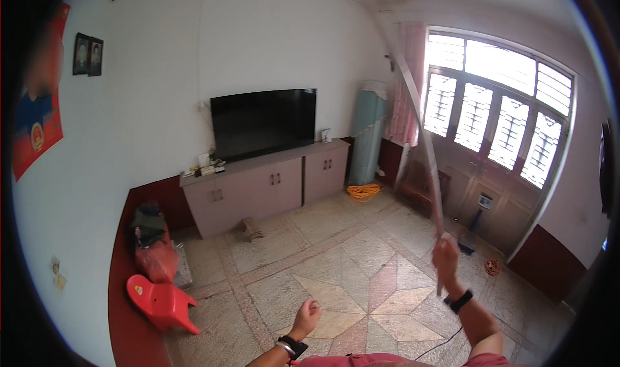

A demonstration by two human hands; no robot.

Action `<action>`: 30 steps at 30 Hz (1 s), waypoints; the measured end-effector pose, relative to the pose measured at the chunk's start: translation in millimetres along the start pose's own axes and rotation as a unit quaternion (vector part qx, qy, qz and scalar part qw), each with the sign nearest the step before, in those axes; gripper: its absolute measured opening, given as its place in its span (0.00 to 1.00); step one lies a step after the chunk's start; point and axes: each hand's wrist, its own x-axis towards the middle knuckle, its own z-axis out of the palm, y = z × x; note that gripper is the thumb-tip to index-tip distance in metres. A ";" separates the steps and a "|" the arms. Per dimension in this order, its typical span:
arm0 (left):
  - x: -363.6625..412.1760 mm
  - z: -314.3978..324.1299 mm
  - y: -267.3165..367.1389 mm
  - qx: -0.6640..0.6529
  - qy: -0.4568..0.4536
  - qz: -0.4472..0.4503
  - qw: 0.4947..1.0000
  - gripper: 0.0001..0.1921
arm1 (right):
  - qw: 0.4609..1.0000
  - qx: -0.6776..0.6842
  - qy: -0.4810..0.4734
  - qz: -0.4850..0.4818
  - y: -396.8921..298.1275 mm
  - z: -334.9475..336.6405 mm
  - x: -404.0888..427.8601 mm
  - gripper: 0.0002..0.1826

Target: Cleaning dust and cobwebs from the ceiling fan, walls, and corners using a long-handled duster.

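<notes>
My right hand is closed around the lower part of a long, thin pole. From there the pole rises past the pink curtain toward the ceiling, its upper end blurred, and a short piece sticks out below the hand. My left hand is raised over the patterned stone floor, its fingers curled and nothing seen in them. Each wrist wears a black band, and the left one also has a metal bracelet.
A television stands on a long cabinet. A red plastic chair is at the left wall. Orange cord lies by a wrapped, tall blue-green object. A platform scale stands before the doors.
</notes>
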 end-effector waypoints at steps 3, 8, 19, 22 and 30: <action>14.1 23.0 72.7 -0.122 -0.063 0.029 0.990 0.24 | 0.988 -0.143 -0.048 0.018 56.6 37.6 -84.3 0.12; 11.8 51.9 145.2 -0.351 -0.014 0.014 0.936 0.29 | 0.963 -0.186 -0.170 0.099 68.1 80.5 -180.5 0.09; -7.2 75.1 46.1 -0.591 0.069 -0.348 0.725 0.19 | 0.824 -0.394 -0.407 -0.021 82.6 -11.0 -200.7 0.23; -19.2 87.5 62.8 -0.596 -0.012 -0.348 0.723 0.21 | 0.815 -0.418 -0.401 0.002 60.6 -46.7 -176.8 0.16; -31.5 83.2 22.1 -0.560 -0.052 -0.395 0.726 0.16 | 0.688 -0.565 -0.418 0.181 55.0 -119.7 -218.0 0.14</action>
